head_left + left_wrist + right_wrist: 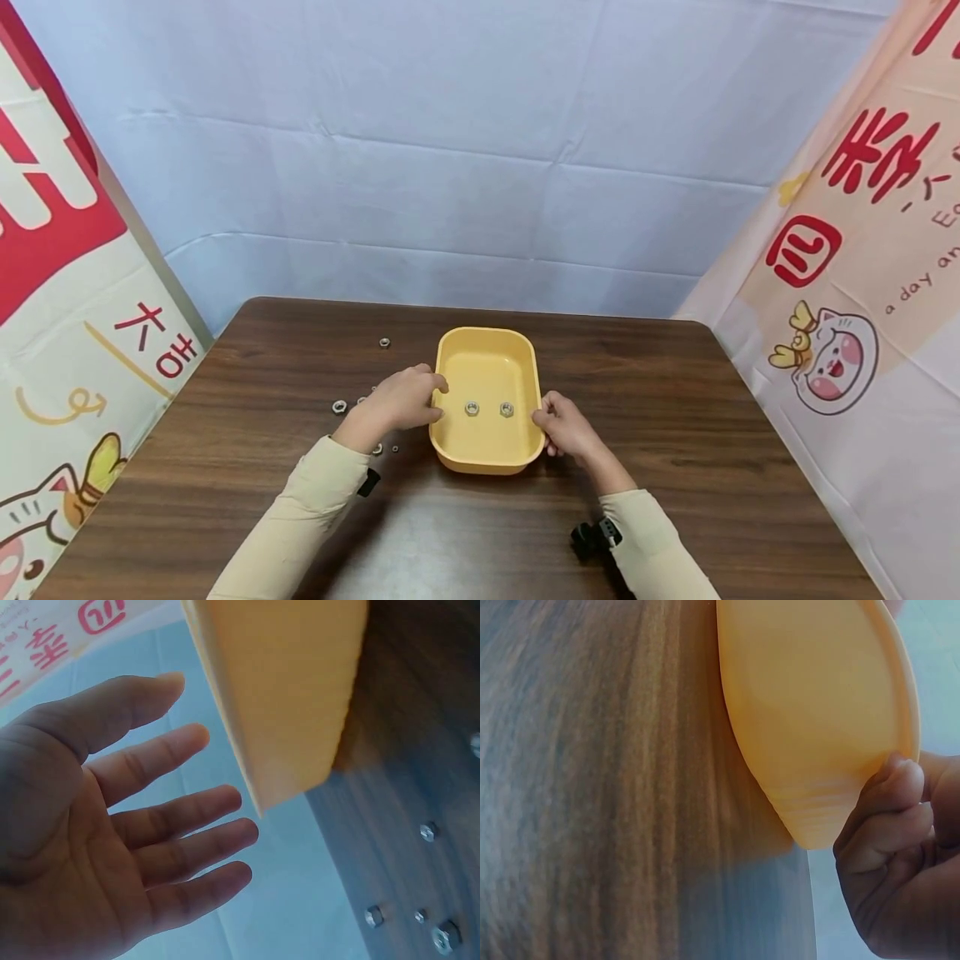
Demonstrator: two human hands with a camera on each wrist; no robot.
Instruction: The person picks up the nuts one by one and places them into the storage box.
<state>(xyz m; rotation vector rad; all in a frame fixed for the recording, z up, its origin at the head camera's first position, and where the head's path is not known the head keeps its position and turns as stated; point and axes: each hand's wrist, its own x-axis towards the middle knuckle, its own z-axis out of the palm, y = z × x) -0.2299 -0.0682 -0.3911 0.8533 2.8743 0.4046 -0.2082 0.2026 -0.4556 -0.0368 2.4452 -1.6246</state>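
Note:
A yellow rectangular tray (487,367) is on the wooden table, with two metal nuts, a left one (472,408) and a right one (507,409), lying inside. My right hand (567,427) pinches the tray's right rim; in the right wrist view its curled fingers (885,817) meet the edge. At the left rim is my left hand (405,398), thumb and fingers spread. The left wrist view shows that hand (112,825) with extended fingers, apart from the tray's wall (285,697) and holding nothing.
Several loose nuts of different sizes lie left of the tray, among them a far one (385,342), a larger one (340,407) and a tiny one (395,449). Some are partly hidden by my left hand. A pale cloth (480,208) hangs behind the table (675,467).

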